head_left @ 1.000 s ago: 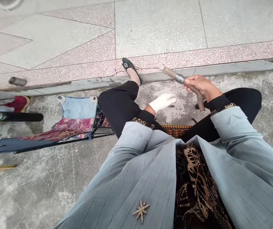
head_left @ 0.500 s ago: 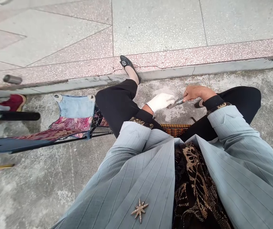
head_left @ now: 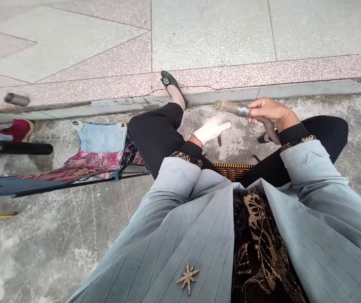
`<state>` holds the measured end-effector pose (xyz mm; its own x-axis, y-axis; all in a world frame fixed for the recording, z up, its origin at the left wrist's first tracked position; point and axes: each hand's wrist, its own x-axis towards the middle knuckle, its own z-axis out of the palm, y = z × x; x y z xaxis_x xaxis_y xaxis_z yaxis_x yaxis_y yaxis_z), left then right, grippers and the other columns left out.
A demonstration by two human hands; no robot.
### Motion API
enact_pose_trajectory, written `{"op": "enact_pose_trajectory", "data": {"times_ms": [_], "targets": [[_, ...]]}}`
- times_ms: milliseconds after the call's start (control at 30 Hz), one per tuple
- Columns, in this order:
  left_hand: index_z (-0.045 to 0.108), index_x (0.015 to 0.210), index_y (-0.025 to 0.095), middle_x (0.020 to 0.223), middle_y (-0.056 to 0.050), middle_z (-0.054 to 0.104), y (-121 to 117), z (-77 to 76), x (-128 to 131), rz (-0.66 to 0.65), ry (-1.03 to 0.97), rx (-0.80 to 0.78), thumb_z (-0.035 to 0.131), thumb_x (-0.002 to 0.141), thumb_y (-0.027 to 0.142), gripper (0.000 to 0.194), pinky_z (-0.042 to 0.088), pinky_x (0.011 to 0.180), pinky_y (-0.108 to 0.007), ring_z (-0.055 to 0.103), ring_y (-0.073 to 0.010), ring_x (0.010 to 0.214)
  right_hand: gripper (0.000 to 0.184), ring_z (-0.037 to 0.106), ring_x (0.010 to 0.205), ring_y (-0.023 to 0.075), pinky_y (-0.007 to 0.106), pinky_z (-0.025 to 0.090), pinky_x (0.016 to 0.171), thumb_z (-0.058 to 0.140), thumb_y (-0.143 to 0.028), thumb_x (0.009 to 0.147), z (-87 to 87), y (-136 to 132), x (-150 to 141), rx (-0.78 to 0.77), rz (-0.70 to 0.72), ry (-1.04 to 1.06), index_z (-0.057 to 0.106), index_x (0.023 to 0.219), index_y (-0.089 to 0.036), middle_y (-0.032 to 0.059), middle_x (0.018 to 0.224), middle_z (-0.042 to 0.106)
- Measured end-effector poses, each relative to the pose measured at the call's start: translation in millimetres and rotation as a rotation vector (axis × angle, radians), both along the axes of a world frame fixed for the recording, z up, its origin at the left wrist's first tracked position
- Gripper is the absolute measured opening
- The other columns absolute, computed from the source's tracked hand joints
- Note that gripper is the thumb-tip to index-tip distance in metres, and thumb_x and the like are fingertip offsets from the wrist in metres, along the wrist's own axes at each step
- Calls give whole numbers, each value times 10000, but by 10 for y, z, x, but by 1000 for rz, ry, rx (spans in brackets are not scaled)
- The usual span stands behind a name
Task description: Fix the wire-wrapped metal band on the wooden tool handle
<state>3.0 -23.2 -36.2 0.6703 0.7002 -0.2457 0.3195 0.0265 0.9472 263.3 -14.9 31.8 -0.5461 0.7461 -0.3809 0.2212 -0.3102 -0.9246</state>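
You lifted your bare right hand (head_left: pixel 267 112) again, gripping the banded wooden stick (head_left: pixel 230 107); your white-gloved left hand (head_left: pixel 212 129) stayed open, fingers together, holding nothing.

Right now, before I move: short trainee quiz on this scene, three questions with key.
1. True or false: the left hand wears a white glove.
2. Multiple choice: what does the bare right hand grip? A) a brown tool with a silver band; B) a paintbrush; C) scissors.
3. Short answer: what shape is the gold-coloured brooch on the grey pinstripe jacket?

Key: 1 true; 2 A; 3 a star.
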Motion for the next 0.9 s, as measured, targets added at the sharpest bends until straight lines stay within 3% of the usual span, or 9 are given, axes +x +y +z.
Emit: {"op": "enact_pose_trajectory", "data": {"times_ms": [200, 300, 467, 567, 733, 900], "targets": [[652, 884, 149, 704, 14, 560, -40, 40, 26, -132, 164, 187, 491, 966, 406, 315, 380, 632, -256, 491, -123, 621, 518, 557, 599, 128, 275, 477, 587, 900, -653, 678, -195, 34, -115, 26, -289, -120, 709, 770, -180, 33, 708, 685], [633, 829, 160, 735, -3, 587, -29, 44, 37, -198, 266, 296, 491, 962, 380, 294, 409, 715, -278, 542, -151, 707, 400, 529, 577, 121, 278, 442, 591, 854, -537, 783, -268, 52, -174, 71, -301, -348, 706, 782, -165, 20, 665, 649], [612, 778, 174, 796, -30, 635, -67, 32, 38, -247, 383, 385, 482, 989, 362, 311, 426, 752, -286, 592, -170, 762, 249, 563, 648, 149, 300, 384, 655, 729, -372, 907, -277, 78, -246, 231, 19, -856, 788, 878, -131, 21, 645, 628], [668, 828, 172, 806, -30, 666, -90, 31, 37, -259, 418, 396, 487, 995, 336, 295, 426, 743, -274, 616, -165, 757, 269, 581, 729, 172, 311, 359, 649, 708, -379, 931, -246, 76, -289, 279, 195, -996, 819, 980, -138, 59, 774, 691], [748, 916, 184, 833, -41, 698, -59, 50, 41, -302, 519, 494, 529, 979, 341, 278, 385, 710, -287, 621, -179, 770, 238, 618, 733, 180, 312, 395, 671, 702, -377, 941, -221, 53, -291, 159, 403, -993, 809, 937, -164, 78, 817, 736], [748, 900, 152, 811, -46, 682, -40, 81, 3, -324, 343, 481, 510, 975, 329, 305, 418, 757, -292, 602, -172, 762, 238, 590, 664, 160, 311, 440, 706, 745, -409, 877, -194, 32, -222, -8, 569, -781, 781, 844, -176, 43, 722, 711]]}}
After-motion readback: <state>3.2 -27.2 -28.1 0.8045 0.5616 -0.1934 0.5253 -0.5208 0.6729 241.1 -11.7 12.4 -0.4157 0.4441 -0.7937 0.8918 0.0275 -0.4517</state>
